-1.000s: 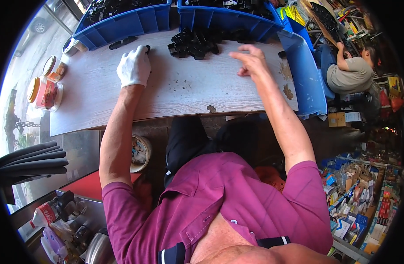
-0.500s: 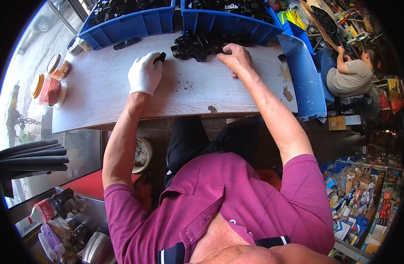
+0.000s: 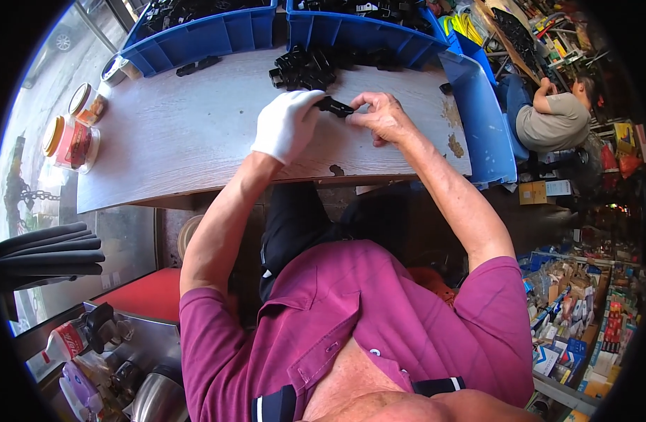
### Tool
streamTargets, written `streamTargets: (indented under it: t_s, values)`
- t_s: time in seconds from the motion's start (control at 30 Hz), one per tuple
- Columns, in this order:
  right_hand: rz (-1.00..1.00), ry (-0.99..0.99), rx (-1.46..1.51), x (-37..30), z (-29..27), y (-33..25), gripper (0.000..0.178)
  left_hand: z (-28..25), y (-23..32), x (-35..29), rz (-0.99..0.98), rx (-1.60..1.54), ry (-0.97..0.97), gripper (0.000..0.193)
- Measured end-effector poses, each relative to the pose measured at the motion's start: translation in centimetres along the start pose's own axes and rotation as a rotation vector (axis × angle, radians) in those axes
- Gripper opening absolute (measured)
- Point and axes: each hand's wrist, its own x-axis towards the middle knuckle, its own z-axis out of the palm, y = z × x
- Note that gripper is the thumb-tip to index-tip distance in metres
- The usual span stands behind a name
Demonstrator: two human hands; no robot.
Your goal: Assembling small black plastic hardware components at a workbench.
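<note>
My left hand (image 3: 286, 126), in a white knitted glove, is closed on the left end of a small elongated black plastic part (image 3: 334, 107). At the part's other end, the thumb and forefinger of my bare right hand (image 3: 383, 118) pinch it. The part is held over the table's middle, just in front of a heap of similar black parts (image 3: 302, 69). Its finer detail is too small to make out. Farther left, before the left bin, lie a couple more black pieces (image 3: 198, 66).
Two blue bins (image 3: 196, 43) (image 3: 365, 39) of black parts line the back of the pale table (image 3: 175, 141). Jars (image 3: 75, 144) stand at its left edge. A translucent blue bin (image 3: 478, 119) borders the right. Another person (image 3: 559, 119) sits beyond it.
My gloved left hand has moved right with a black piece toward my right hand. Both hands now meet at the black part in front of the heap.
</note>
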Motion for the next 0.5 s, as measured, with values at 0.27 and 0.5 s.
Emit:
streamTargets:
  t_s: [0.27, 0.5]
  values:
    - [-0.061, 0.019, -0.003, -0.2, 0.5, 0.2, 0.030, 1.0, 0.0, 2.7, 0.227, 0.155, -0.306, 0.028]
    - [-0.096, 0.066, -0.082, -0.3, 0.8, 0.4, 0.027, 1.8, -1.8, 2.8, 0.261, -0.051, -0.271, 0.026]
